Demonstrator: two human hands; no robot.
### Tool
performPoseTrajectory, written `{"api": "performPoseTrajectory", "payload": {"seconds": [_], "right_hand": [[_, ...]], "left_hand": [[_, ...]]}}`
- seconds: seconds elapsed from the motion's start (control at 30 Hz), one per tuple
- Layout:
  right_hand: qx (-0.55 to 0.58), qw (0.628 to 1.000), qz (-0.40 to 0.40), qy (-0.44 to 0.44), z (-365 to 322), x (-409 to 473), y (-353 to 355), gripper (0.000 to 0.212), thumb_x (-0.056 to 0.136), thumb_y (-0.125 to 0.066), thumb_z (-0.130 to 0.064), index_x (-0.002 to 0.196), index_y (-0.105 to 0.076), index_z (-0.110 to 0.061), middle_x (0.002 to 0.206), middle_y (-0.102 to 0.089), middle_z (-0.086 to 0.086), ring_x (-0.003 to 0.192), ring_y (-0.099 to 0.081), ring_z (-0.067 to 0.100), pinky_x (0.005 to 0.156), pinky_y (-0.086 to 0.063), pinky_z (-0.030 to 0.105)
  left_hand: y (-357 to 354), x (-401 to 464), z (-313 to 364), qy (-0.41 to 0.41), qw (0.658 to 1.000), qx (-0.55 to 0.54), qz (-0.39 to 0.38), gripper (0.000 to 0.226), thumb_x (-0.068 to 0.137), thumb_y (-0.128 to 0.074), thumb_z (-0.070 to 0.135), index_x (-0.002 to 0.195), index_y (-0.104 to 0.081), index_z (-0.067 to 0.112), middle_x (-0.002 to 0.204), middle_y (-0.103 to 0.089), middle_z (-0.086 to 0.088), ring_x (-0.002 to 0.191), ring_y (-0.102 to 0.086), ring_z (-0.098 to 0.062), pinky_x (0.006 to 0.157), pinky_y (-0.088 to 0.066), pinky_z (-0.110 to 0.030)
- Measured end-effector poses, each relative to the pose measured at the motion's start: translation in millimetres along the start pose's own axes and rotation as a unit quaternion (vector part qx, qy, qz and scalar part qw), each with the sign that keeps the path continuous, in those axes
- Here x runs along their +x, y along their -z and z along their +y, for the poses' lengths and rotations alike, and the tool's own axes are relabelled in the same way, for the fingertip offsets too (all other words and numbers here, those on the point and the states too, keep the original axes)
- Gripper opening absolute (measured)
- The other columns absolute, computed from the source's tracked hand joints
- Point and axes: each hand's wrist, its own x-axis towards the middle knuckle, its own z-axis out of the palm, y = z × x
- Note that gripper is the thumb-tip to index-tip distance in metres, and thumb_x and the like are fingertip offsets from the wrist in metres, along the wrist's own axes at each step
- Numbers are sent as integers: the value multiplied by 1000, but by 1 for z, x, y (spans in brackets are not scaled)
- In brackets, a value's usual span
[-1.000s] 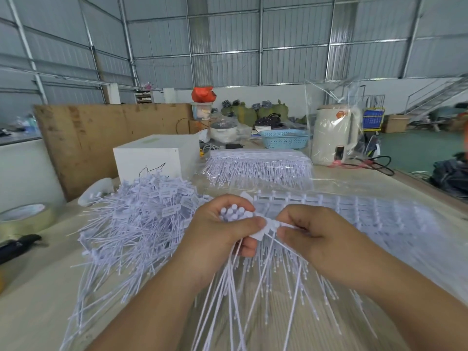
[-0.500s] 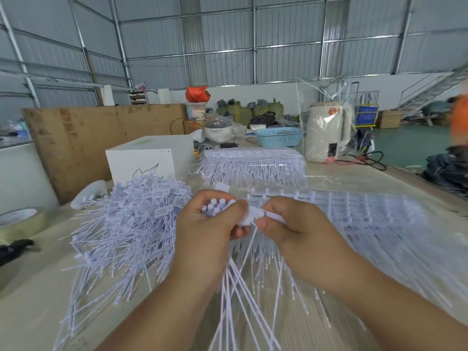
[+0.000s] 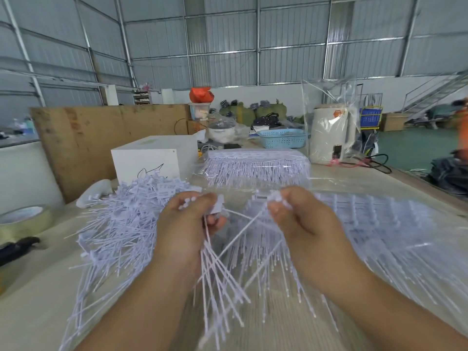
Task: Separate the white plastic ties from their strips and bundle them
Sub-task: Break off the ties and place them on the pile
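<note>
My left hand [image 3: 186, 224] is closed around a bunch of loose white ties [image 3: 217, 277], heads up by my thumb, tails fanning down toward me. My right hand [image 3: 301, 221] pinches the top of a strip of ties [image 3: 276, 198] whose tails hang below it; one thin tie [image 3: 240, 231] slants between the two hands. A big heap of separated ties [image 3: 119, 224] lies left of my left hand. Sheets of ties still joined in strips [image 3: 374, 224] spread over the table to the right.
A bagged stack of tie strips [image 3: 255, 165] lies behind my hands, beside a white box [image 3: 152, 158]. A tape roll [image 3: 22, 221] and a dark tool [image 3: 17, 247] sit at the left. Farther back stand a blue basket [image 3: 282, 138] and a bagged white kettle [image 3: 331, 133].
My hands were together at the strip's top; now they have pulled apart, the right hand moving right with the strip, the left keeping its bunch.
</note>
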Motion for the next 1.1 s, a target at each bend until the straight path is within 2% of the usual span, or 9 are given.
{"api": "performPoseTrajectory", "payload": {"seconds": [0.1,0.2,0.3,0.4,0.47,0.57,0.67,0.93,1.1], "right_hand": [[-17,991,-128,-22,5,-3,1,6,94,-55,-36,96,-53,-41,65,-54,-15,56,-52,15,56,-43,28],[-62,981,-186,-13,7,-1,7,24,95,-58,-32,108,-42,-45,59,-51,-19,50,-47,5,51,-39,19],[-64,984,-167,-17,7,0,13,19,94,-60,-31,97,-45,-41,57,-51,-16,46,-41,3,48,-36,19],[-45,992,-118,-10,6,2,18,13,91,-63,-33,85,-52,-34,59,-53,-15,46,-43,1,46,-36,18],[-36,994,-99,8,3,2,20,12,90,-64,-33,83,-55,-31,59,-53,-15,46,-43,2,45,-36,16],[-22,995,-97,22,-1,1,19,13,90,-67,-29,82,-57,-28,58,-52,-15,46,-42,1,44,-33,13],[-33,991,-131,22,-1,-1,17,11,88,-68,-27,80,-60,-26,58,-53,-15,49,-44,1,47,-33,12],[40,995,-95,-14,0,4,18,14,85,-73,-21,81,-60,-26,66,-59,1,57,-51,10,51,-39,17],[5,994,-103,-36,5,4,19,22,81,-77,-20,80,-56,-27,61,-50,-16,56,-44,0,52,-37,15]], "left_hand": [[-6,-8,-2,-108,981,153,-55,21,77,-74,-3,73,-59,11,56,-57,-4,41,-52,-14,44,-51,-26],[-6,-13,0,-157,957,228,-92,21,77,-77,2,70,-61,14,59,-58,-3,44,-55,-18,42,-50,-27],[-1,-11,3,-187,942,270,-74,20,77,-77,2,72,-61,15,58,-58,1,40,-51,-15,42,-50,-27],[4,-6,1,-238,911,336,-26,20,77,-76,7,72,-62,20,62,-61,4,50,-55,-13,57,-53,-32],[7,-5,1,-266,891,369,-2,20,78,-75,10,72,-62,24,66,-62,6,52,-54,-6,58,-50,-24],[7,-4,3,-208,921,328,-29,20,77,-76,7,73,-63,21,61,-60,5,45,-53,-13,48,-49,-27],[-1,-12,1,-106,957,222,-156,17,74,-78,-1,77,-64,10,60,-62,-2,37,-48,-18,39,-44,-25],[-9,-22,0,-8,958,127,-259,20,55,-80,25,71,-69,21,64,-61,1,40,-48,-15,40,-45,-24],[-8,-22,2,3,956,83,-282,25,56,-85,17,74,-68,20,67,-61,-5,40,-51,-15,39,-46,-23]]}}
